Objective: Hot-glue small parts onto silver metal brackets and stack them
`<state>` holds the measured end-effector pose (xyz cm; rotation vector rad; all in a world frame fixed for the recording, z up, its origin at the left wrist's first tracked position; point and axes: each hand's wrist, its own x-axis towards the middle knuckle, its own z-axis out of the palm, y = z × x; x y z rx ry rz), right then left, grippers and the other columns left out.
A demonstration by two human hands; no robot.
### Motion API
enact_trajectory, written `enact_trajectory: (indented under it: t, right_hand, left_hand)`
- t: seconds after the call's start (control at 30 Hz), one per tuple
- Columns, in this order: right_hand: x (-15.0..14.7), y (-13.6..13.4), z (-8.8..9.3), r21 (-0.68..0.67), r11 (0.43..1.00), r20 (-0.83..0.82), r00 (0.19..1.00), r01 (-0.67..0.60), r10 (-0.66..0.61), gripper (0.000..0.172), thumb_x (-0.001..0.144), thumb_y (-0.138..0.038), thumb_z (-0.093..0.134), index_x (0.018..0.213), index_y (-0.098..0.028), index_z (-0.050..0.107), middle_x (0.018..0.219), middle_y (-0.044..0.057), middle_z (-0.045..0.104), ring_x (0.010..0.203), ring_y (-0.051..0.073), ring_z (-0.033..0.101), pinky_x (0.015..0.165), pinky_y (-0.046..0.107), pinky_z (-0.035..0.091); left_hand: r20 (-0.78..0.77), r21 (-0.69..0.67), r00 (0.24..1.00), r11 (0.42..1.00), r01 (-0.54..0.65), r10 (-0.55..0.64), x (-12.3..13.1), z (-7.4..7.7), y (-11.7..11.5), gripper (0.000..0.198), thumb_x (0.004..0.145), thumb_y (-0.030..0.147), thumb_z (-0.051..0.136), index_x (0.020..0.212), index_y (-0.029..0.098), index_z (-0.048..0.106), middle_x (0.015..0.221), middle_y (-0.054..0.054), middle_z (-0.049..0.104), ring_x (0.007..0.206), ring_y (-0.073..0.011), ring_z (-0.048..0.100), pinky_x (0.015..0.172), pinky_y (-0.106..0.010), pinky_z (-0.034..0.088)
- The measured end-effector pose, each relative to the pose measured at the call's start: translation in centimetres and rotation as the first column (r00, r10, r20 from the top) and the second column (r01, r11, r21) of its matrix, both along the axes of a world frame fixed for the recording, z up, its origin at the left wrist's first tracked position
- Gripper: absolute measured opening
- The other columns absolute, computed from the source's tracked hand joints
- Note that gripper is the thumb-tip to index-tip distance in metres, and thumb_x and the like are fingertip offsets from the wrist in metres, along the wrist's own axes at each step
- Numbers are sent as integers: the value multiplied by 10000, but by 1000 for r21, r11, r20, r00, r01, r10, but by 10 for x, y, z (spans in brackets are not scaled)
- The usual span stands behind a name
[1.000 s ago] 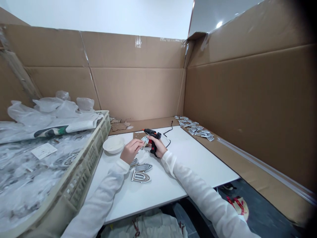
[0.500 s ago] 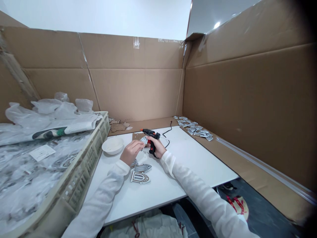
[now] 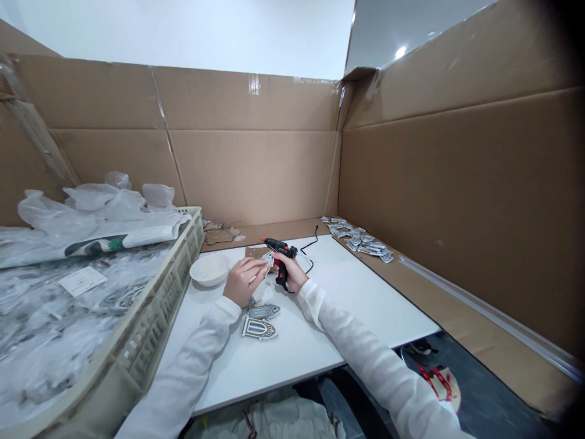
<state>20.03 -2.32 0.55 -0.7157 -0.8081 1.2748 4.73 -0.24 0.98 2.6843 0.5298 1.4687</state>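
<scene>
My left hand pinches a small grey-and-white ornament, its shape partly covered by fingers. Close beside it, my right hand is wrapped around the handle of a black and red hot glue gun, whose orange nozzle points left. The right fingertips are at the ornament's edge; whether they grip it I cannot tell. Below the hands, a fish-shaped piece and an arched piece with a scroll pattern lie on the white table. Another piece is partly hidden behind the left hand.
A white bowl stands left of my hands. The plastic crate on the left holds many bagged pieces, with plastic bags on top. A pile of ornaments lies along the right cardboard edge. The glue gun's black cord curls behind it.
The left hand has shifted very slightly, turning the ornament a little near the glue gun. The whole view has tilted a touch. The right hand keeps its hold.
</scene>
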Motion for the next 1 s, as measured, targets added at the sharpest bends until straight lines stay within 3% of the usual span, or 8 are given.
enact_trajectory:
  t: [0.13, 0.2, 0.3, 0.33, 0.4, 0.63, 0.87, 1.0]
  right_hand:
    - [-2, -1, 0, 36, 999, 42, 999, 5, -6, 235, 623, -338, 675, 660, -166, 519, 524, -57, 429, 444, 52, 343, 428, 201, 283]
    - [-3, -2, 1, 57, 998, 83, 996, 14, -19, 248, 631, -359, 668, 648, -167, 513, 529, -52, 430, 451, 56, 344, 438, 207, 290]
    - [-4, -3, 1, 84, 990, 186, 974, 111, -125, 269, 653, -405, 648, 650, -170, 519, 518, -49, 430, 454, 63, 351, 441, 211, 286]
    - [-4, -4, 0, 93, 983, 236, 955, 159, -177, 283, 660, -428, 638, 642, -171, 519, 507, -48, 430, 451, 66, 355, 439, 213, 282]
    - [-4, -5, -1, 105, 967, 344, 904, 233, -255, 323, 673, -479, 612, 620, -175, 519, 482, -45, 430, 441, 73, 361, 434, 219, 278]
    - [-8, -8, -4, 119, 966, 531, 807, 229, -257, 477, 702, -615, 503, 561, -162, 550, 500, 13, 530, 449, 104, 447, 502, 254, 377]
    - [-11, -8, -5, 76, 970, 559, 795, 231, -234, 522, 691, -646, 492, 495, -166, 553, 490, 41, 540, 427, 114, 452, 467, 263, 376]
    - [-11, -10, -3, 75, 968, 566, 789, 241, -241, 516, 703, -633, 491, 478, -172, 546, 464, 34, 527, 425, 114, 445, 466, 260, 365]
  left_hand:
    - [185, -332, 981, 943, 12, 53, 8, -8, 0, 260, 790, 272, 527, 1031, 198, 591, 1102, -92, 554, 925, -174, 551, 700, -279, 473]
    - [229, -570, 972, 815, 101, 40, 11, -13, 3, 335, 770, 341, 537, 1059, 172, 555, 1003, -90, 591, 739, -144, 580, 565, -240, 453]
    - [293, -795, 954, 540, 276, -57, 14, -19, 9, 347, 739, 450, 540, 874, 131, 560, 691, -37, 620, 451, -85, 486, 429, -207, 368]
    - [329, -822, 943, 476, 314, -55, 14, -21, 11, 358, 721, 476, 548, 824, 134, 538, 640, -26, 615, 409, -74, 457, 405, -199, 341]
    - [406, -834, 914, 416, 361, 20, 14, -22, 14, 382, 684, 512, 566, 788, 159, 467, 612, -16, 622, 370, -68, 445, 372, -186, 302]
    - [485, -838, 839, 404, 365, 247, 12, -20, 15, 416, 683, 568, 507, 795, 217, 314, 516, 34, 598, 305, -97, 462, 320, -180, 259]
    - [475, -817, 848, 474, 327, 234, 13, -21, 13, 370, 725, 542, 481, 824, 212, 344, 521, 49, 586, 301, -88, 461, 317, -176, 279]
    - [475, -816, 850, 475, 329, 228, 13, -22, 12, 351, 739, 526, 478, 834, 212, 353, 537, 45, 592, 313, -88, 472, 320, -173, 288]
